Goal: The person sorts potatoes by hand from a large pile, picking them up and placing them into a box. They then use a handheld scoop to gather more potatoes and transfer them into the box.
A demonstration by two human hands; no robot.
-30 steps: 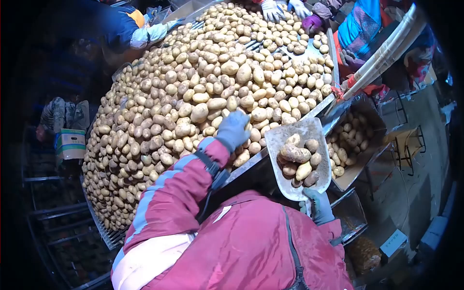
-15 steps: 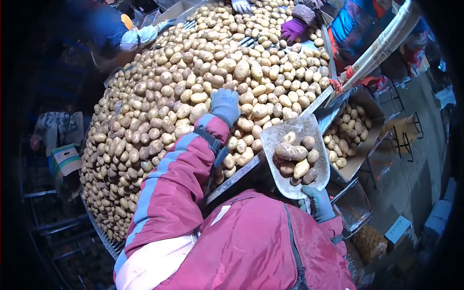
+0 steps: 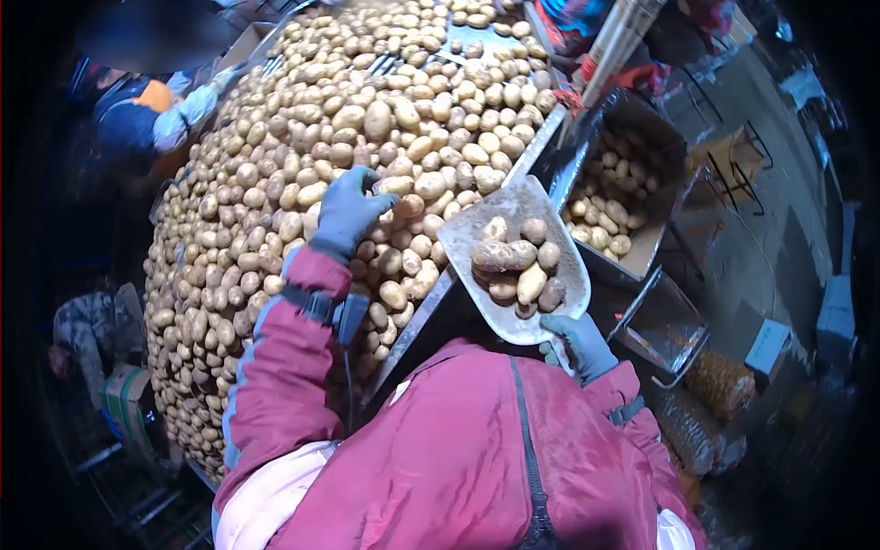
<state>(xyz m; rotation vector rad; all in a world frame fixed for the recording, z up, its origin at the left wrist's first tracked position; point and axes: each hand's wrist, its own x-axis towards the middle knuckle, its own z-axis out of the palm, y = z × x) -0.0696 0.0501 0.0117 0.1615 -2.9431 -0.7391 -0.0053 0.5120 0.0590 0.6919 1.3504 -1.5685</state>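
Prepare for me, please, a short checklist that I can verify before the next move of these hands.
1. Right hand grips the scoop: ok, fingers closed around its handle end.
2. Loaded potatoes lie inside the scoop: ok, none visibly overhangs the rim.
3. Free room in the scoop: ok, bare surface shows around the load.
4. Left hand has a potato secured: cannot tell; it is at the pile, but its grip is unclear.
5. Scoop clear of the metal edge: cannot tell; they overlap in this view.

Green-striped carton (image 3: pixel 126 400) at far left — slanting poles (image 3: pixel 621 44) and pale-blue box (image 3: pixel 768 346) toward the right.
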